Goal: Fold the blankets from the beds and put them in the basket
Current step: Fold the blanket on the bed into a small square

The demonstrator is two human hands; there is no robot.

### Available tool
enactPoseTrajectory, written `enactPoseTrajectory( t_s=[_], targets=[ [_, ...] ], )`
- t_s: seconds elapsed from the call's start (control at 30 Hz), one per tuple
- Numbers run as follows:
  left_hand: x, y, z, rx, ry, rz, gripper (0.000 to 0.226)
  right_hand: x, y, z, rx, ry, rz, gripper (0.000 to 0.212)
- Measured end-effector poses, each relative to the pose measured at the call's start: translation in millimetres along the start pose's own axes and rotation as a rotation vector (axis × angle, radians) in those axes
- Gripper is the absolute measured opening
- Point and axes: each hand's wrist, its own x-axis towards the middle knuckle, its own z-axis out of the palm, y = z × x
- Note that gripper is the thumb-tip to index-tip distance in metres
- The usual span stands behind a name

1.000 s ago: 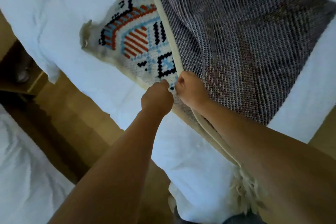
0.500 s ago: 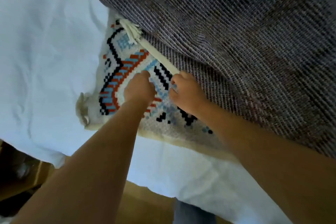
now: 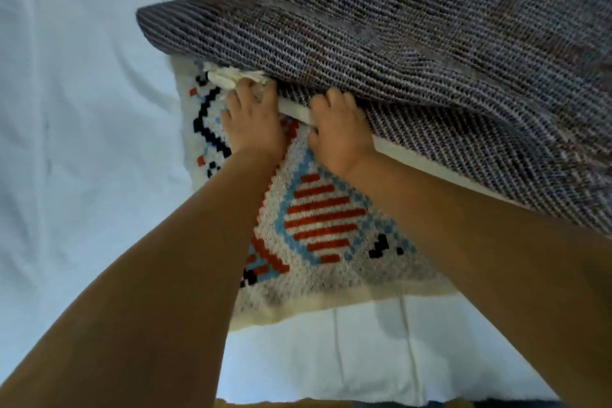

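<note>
A woven blanket lies on the bed, folded over itself. Its patterned face (image 3: 326,225), white with red, blue and black motifs, shows below. Its grey-purple back side (image 3: 430,53) is turned up and fills the upper right. My left hand (image 3: 253,124) grips the cream edge by the tassel at the fold's corner. My right hand (image 3: 339,134) grips the same cream edge just to the right. Both hands hold the upper layer over the patterned lower layer. No basket is in view.
White bed linen (image 3: 82,142) spreads to the left and behind the blanket. A white sheet with seams (image 3: 381,358) hangs at the bed's near edge, with a strip of wooden floor (image 3: 281,404) below it.
Both hands have carried the blanket's cream edge away from me across the bed, uncovering more of the patterned face. The view has moved closer and over the bed.
</note>
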Motion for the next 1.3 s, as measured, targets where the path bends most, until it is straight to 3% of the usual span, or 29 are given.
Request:
enactPoseTrajectory(
  t_s=[0.2, 0.3, 0.43, 0.63, 0.93, 1.13, 1.23, 1.3],
  targets=[
    [40.5, -20.2, 5.4, 0.026, -0.023, 0.125, 0.040, 17.0, 0.8, 3.2, -0.109, -0.115, 0.060, 0.024],
    [34.5, -29.1, 4.8, -0.032, 0.023, 0.197, 0.025, 17.6, -8.0, 6.1, -0.124, -0.135, 0.086, 0.023],
    [5.5, -45.8, -3.0, -0.099, -0.023, 0.234, 0.020, -3.5, -21.5, 10.4, -0.088, -0.152, 0.040, 0.026],
    [-64.6, -66.8, -3.6, 0.029, -0.161, 0.195, 0.027, -60.9, -31.6, 15.2, -0.095, -0.239, -0.093, 0.027],
    [-216.7, -88.0, 13.0, 0.205, -0.479, -0.054, 0.031, -174.7, -57.8, 36.6, -0.145, -0.443, -0.376, 0.023],
    [-282.4, -105.0, 36.6, 0.073, -0.429, -0.183, 0.027, -207.9, -65.3, 57.6, -0.213, -0.460, -0.354, 0.028],
    [-293.1, -112.2, 45.7, -0.038, -0.391, -0.208, 0.043, -206.2, -62.8, 62.7, -0.215, -0.472, -0.296, 0.027],
    [-298.5, -119.1, 49.1, -0.097, -0.256, -0.202, 0.054, -205.4, -65.2, 64.8, -0.197, -0.461, -0.261, 0.026]
  ],
)
